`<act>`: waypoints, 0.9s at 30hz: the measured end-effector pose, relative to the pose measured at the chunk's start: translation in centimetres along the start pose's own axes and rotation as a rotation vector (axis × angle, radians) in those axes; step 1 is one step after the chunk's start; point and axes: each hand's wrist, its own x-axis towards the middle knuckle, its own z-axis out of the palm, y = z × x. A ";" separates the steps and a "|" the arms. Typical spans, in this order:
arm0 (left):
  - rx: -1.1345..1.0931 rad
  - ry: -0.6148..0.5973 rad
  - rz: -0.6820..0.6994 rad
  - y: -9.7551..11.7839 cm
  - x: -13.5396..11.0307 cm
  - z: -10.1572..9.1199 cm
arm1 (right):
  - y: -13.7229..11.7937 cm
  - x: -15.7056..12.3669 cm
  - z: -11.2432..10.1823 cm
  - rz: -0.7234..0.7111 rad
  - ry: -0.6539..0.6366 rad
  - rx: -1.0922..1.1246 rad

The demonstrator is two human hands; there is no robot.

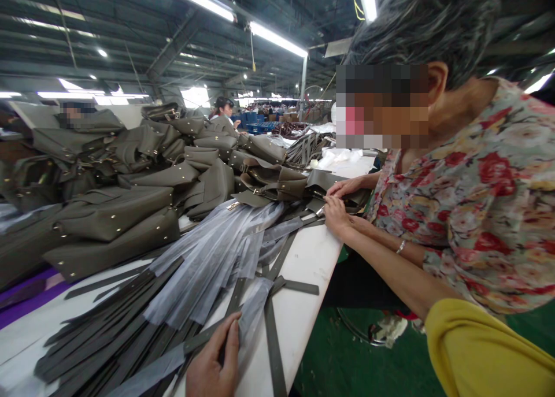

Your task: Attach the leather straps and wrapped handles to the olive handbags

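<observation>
In the lower middle, my left hand (214,356) pinches a dark olive strap (202,339), partly wrapped in clear plastic film (255,307). My right hand (338,216), at the end of a yellow sleeve (477,345), reaches to the table's far right edge. Its fingers are closed beside a small shiny metal piece (321,211); what they grip is mostly hidden. Right behind it, a co-worker's hand (344,187) rests at an olive bag (323,182). Many loose straps (117,327) lie fanned out left of my left hand, several sleeved in film (208,258).
Olive bags with gold studs (117,212) are heaped along the left and back of the white table (310,270). A co-worker in a floral shirt (472,212) sits close on the right. More straps (274,345) cross near the table edge. Beyond it lies green floor (333,356).
</observation>
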 end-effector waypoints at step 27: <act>0.032 -0.020 -0.002 0.1 0.1 -0.2 | 0.2 2.3 0.1 0.377 -0.068 0.403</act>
